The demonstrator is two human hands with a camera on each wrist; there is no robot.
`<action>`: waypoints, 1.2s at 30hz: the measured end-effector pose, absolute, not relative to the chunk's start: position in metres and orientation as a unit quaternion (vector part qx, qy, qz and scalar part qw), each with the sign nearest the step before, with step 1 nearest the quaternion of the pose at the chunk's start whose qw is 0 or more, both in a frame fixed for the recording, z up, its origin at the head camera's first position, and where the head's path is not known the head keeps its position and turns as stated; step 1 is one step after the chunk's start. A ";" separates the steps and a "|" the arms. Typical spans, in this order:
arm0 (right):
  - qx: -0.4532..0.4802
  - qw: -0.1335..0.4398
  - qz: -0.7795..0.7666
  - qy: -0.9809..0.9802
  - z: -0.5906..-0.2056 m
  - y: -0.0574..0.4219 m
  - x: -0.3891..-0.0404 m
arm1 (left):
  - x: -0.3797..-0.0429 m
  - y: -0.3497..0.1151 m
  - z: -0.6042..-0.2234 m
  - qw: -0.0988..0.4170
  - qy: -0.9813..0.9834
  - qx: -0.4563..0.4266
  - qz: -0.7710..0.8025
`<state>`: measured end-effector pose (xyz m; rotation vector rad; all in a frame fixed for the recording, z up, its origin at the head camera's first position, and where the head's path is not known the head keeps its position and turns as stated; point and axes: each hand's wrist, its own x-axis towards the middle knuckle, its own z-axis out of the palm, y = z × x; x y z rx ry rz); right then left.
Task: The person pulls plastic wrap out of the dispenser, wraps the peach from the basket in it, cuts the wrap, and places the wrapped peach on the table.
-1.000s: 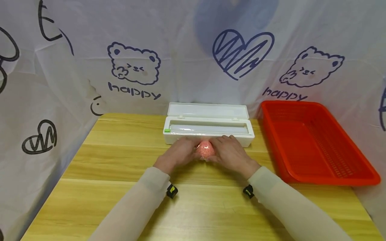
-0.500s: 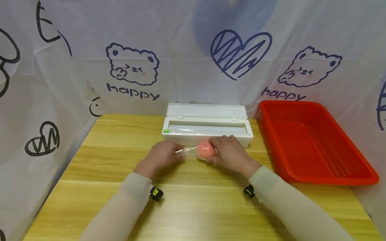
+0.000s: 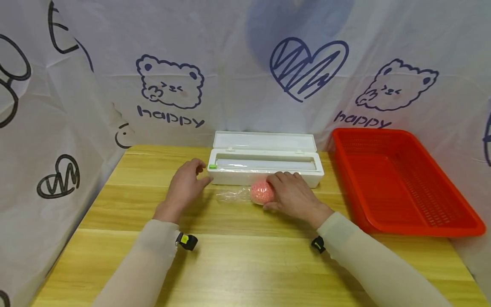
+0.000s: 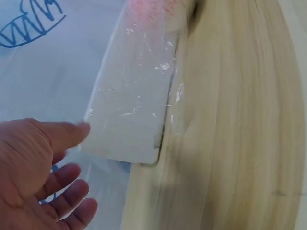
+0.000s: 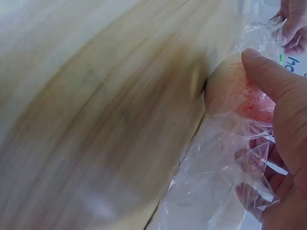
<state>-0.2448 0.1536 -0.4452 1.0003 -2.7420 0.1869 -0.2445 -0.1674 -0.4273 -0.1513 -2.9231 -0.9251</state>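
A round pink-red fruit [image 3: 261, 192], pale yellow with red streaks in the right wrist view, sits in clear cling film [image 3: 233, 195] in front of a white cling film dispenser [image 3: 226, 178]. My right hand [image 3: 293, 195] grips its right side, the thumb [image 5: 261, 69] lying over it and fingers behind the film. Film trails from the fruit toward the left, across the dispenser's front. Beside the dispenser's left end, my left hand [image 3: 183, 185] is held apart from the film, thumb and fingers spread with nothing between them.
The dispenser's lid [image 3: 264, 141] stands raised at the back, showing the film roll [image 3: 264, 164] inside. A green slider [image 3: 212, 166] sits at its left end. To the right is a red plastic basket [image 3: 354, 194]. A printed white cloth [image 3: 245, 98] hangs behind the wooden table [image 3: 253, 264].
My left hand has drawn away from the fruit to the left, pulling film out sideways, then let it go and moved up by the dispenser's left end. The right hand has stayed on the fruit.
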 end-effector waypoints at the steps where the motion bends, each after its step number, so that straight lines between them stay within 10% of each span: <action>1: 0.342 0.111 0.065 -0.931 -0.445 0.154 -0.245 | -0.247 -0.166 -0.428 0.039 -0.949 -0.045 -0.309; 36: 0.364 0.140 0.058 -0.919 -0.438 0.155 -0.242 | -0.274 -0.153 -0.434 0.001 -0.951 -0.058 -0.303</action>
